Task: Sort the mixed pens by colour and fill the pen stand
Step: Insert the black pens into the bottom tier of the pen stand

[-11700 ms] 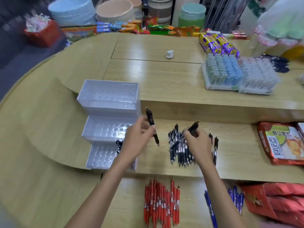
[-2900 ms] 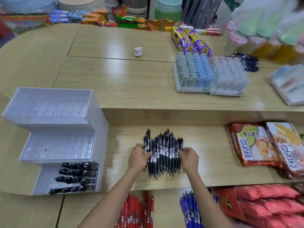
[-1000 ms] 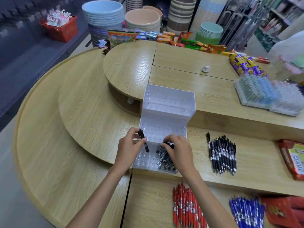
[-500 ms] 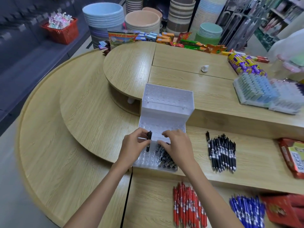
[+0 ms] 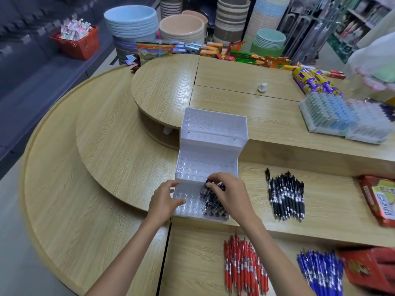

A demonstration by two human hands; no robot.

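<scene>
**While some black pens point(image 5: 211, 205) sit in the pen stand point(image 5: 210, 146), more lie in piles**

Where the wooden counter point(image 5: 106, 146) steps up in the middle of the frame, the white pen stand sits on the middle step. It has three steps of its own, each full of little round holes. Only its lowest step has pens — the black pens lean in the right part, packed close.

The left hand point(image 5: 164, 198) rests on the left part of that lowest step. Its fingers are loose and a little spread, its thumb lies on the holes, and it holds nothing. The right hand point(image 5: 232, 194) is curled over the tops of the black pens, and its fingertips pinch at the ones at the back — how many, I cannot tell. The two hands are just beside each other but do not touch.

To the right of the stand, on the same step, a black pile point(image 5: 286, 195) of loose pens lies flat, side by side. On the lowest step, at the bottom of the frame, lie the red pens point(image 5: 243, 265), and to their right the blue pens point(image 5: 320, 272), a bit blurred. Red snack bags point(image 5: 378, 201) sit at the right edge. On the top step, at the upper right, are trays point(image 5: 329, 114) of small blue and clear things. Behind the counter, along the top of the frame, stand stacks of bowls point(image 5: 132, 20).
</scene>
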